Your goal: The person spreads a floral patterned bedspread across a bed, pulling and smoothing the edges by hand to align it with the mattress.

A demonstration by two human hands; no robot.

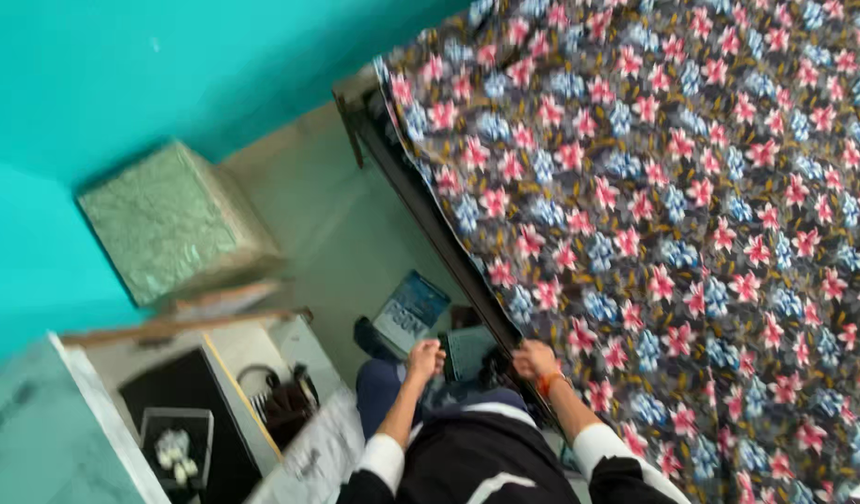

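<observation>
View from above, looking down at a person standing beside a bed. The left hand (424,358) was curled into a loose fist, fingers folded in; whether it gripped anything could not be made out, though a dark flat object (470,351) lay just to its right, between the two hands. The right hand (535,358), an orange band at its wrist, was closed at the edge of the flowered bedsheet (673,215), which hung over the dark bed frame (430,219) just beyond the knuckles; the blur left it unclear whether the fingers pinched the cloth or only touched it. The sheet spread away from that hand, up and to the right, and ran out of view at the top, right and bottom. Beyond the left hand, on the floor, lay a blue-and-white box (409,310). Further left stood a green wrapped box (173,219) against the turquoise wall (103,65). Both forearms wore dark sleeves with white cuffs; the body was cut off below.
</observation>
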